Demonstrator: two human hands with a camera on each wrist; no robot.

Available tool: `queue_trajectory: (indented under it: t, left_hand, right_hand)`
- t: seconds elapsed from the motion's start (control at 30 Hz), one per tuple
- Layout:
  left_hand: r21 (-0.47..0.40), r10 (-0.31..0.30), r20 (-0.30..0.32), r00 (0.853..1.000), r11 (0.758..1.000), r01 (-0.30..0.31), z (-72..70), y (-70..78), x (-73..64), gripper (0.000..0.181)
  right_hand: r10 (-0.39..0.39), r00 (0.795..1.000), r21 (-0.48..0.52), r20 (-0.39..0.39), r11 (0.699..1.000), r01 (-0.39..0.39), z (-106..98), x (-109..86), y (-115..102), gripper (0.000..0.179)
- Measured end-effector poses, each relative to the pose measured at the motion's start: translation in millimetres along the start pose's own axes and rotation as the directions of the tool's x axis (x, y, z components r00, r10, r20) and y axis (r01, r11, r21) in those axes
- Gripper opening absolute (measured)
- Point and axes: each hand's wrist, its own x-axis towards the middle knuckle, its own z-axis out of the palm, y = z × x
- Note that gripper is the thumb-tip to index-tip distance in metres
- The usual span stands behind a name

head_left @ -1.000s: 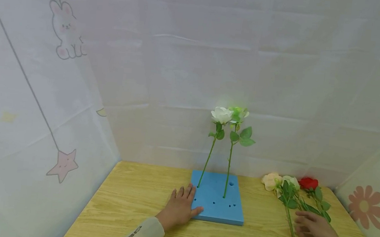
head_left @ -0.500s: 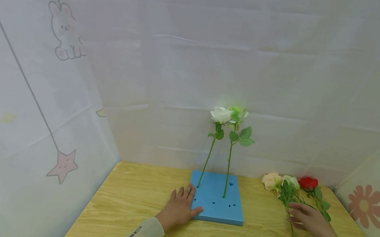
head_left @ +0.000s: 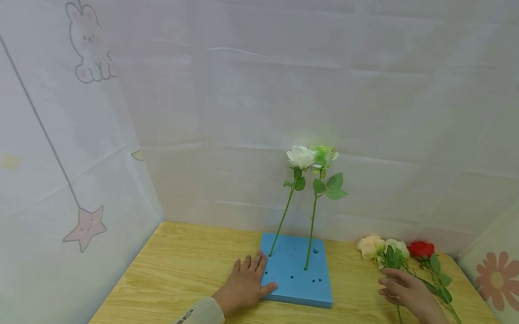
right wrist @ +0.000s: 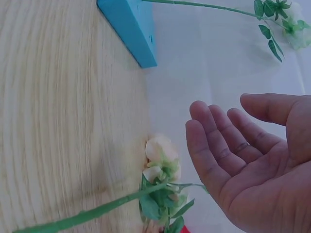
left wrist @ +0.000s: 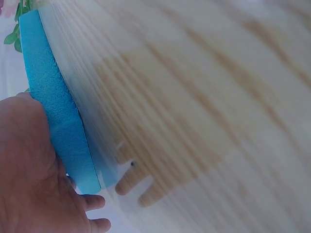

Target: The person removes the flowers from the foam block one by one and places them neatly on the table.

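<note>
My left hand (head_left: 243, 280) rests with fingers spread on the left edge of a blue foam block (head_left: 296, 291); the left wrist view shows the thumb along the block's side (left wrist: 60, 107). Two artificial roses stand in holes of the block, a white rose (head_left: 301, 157) and a greenish-white rose (head_left: 325, 155). To the right, my right hand (head_left: 407, 293) hovers over the stem of a flower lying on the table, holding nothing. In the right wrist view its fingers (right wrist: 226, 145) are loosely bent, and a peach rose (right wrist: 160, 150) lies beyond them.
On the table's (head_left: 186, 258) back right lie a peach rose (head_left: 371, 247), a pale white-green rose (head_left: 397, 247) and a red rose (head_left: 420, 249), stems toward the front. Several small holes dot the block. White printed cloth (head_left: 246, 104) encloses the back and sides.
My right hand has moved left, from beside the lying stems to above one of them, uncovering the stem of the red rose. The left hand and block stay put.
</note>
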Motion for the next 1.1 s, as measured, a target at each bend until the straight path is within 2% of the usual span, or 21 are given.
queue_trajectory:
  t: [0.23,0.5,0.83,1.1]
  left_hand:
    - [-0.007,0.009,-0.005,1.0,1.0,-0.009,2.2,-1.6,2.0,0.09]
    - [0.015,0.01,-0.007,1.0,1.0,-0.01,11.0,-6.4,6.8,0.093]
    - [0.008,0.003,0.008,1.0,1.0,-0.003,0.6,-1.3,1.3,0.092]
    - [0.006,-0.012,0.017,1.0,1.0,0.012,2.5,-2.4,4.1,0.091]
  right_hand:
    - [-0.022,1.0,0.029,0.015,0.999,0.022,8.5,2.3,-6.8,0.064]
    - [-0.052,0.998,0.021,0.023,0.998,0.051,17.6,6.6,-12.4,0.063]
    - [-0.071,0.996,0.028,0.048,0.997,0.07,27.8,12.7,-23.4,0.062]
    - [-0.117,0.992,0.027,0.056,0.993,0.115,35.9,15.4,-32.3,0.06]
